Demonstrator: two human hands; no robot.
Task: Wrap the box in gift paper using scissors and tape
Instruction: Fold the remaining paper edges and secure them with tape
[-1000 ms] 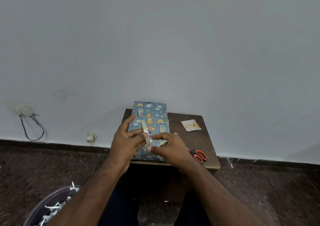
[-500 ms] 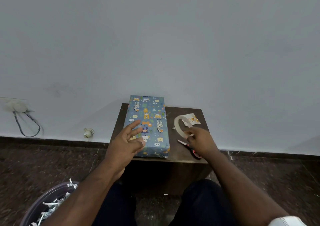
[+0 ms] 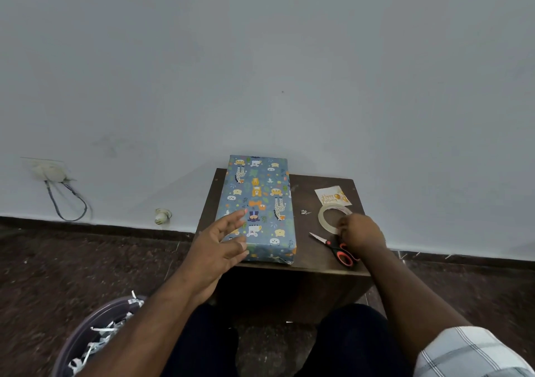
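Note:
The box, wrapped in blue animal-print gift paper, lies flat on the left half of a small dark wooden table. My left hand hovers with spread, relaxed fingers over the box's near left corner and holds nothing. My right hand pinches the near edge of a clear tape roll at the table's right side. Red-and-black scissors lie on the table just below that hand, blades pointing left.
A small birthday card lies at the table's back right, with a tiny paper scrap beside it. A purple bin holding paper strips stands at lower left. A wall socket with cable sits at left.
My right hand carried the tape roll from over the box to the table's right side. My left hand let go of the tape and opened beside the box.

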